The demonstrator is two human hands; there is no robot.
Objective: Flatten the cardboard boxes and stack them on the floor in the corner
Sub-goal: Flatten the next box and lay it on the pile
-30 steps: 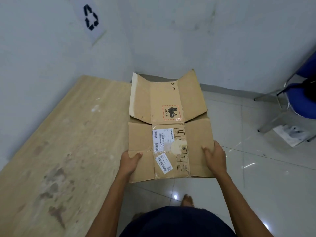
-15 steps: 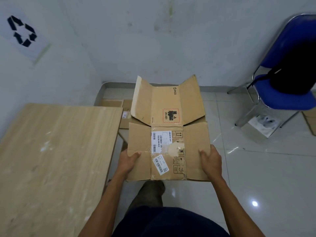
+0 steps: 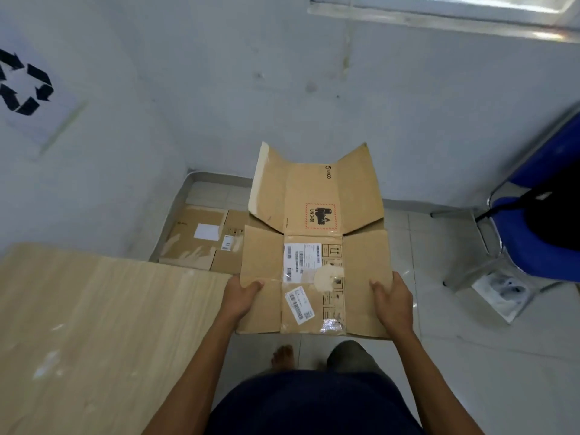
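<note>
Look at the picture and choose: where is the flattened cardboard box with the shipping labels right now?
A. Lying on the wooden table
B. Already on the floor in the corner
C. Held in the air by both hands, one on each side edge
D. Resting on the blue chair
C: the left hand and right hand each grip a side edge of the flattened box, above the floor.

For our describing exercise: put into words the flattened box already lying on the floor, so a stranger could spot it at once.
Find the room's corner, below the recycling sign on the wall. On the tiles there, beyond the wooden table, lies a flat box. Unlike the held box, gripped by both hands, it rests untouched and bears a blank white label.
</note>
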